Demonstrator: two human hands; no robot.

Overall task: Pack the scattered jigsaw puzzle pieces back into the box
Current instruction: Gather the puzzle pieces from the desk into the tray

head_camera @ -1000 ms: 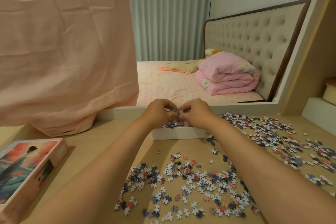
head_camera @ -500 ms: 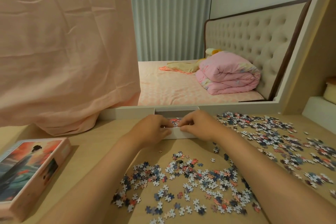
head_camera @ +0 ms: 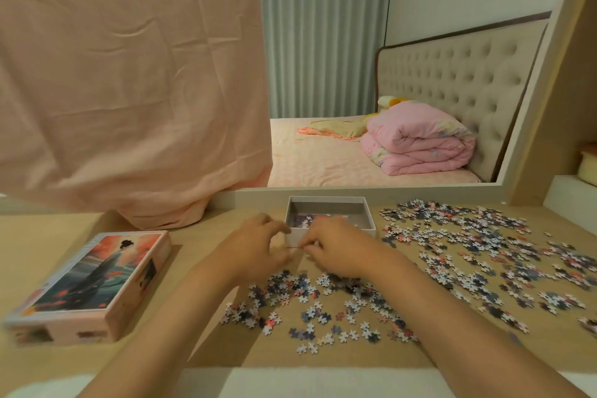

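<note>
The left hand (head_camera: 258,247) hangs just off the box's near left corner, fingers loosely curved, with nothing visible in them. The right hand (head_camera: 336,247) has its fingertips down on the desk (head_camera: 48,236) against the box's near wall. They are bunched as if on a piece, but whether they hold one cannot be told.

The box (head_camera: 326,206) sits open at the far edge of the desk, with only a few pieces (head_camera: 302,220) in its near left corner, so most of the packing looks undone.

The nearest pile (head_camera: 323,304) lies just near of both hands. The sensible move seems to be to cup both hands around it, draw the pieces into a heap and lift them in together rather than pinching them one at a time. Hands should stay low over the rim when letting go, since light pieces bounce out easily. A bigger spread (head_camera: 484,252) covers the right of the desk. Sliding the box closer to it would shorten each trip. The lid (head_camera: 93,281) lies well to the left, out of the way.
</note>
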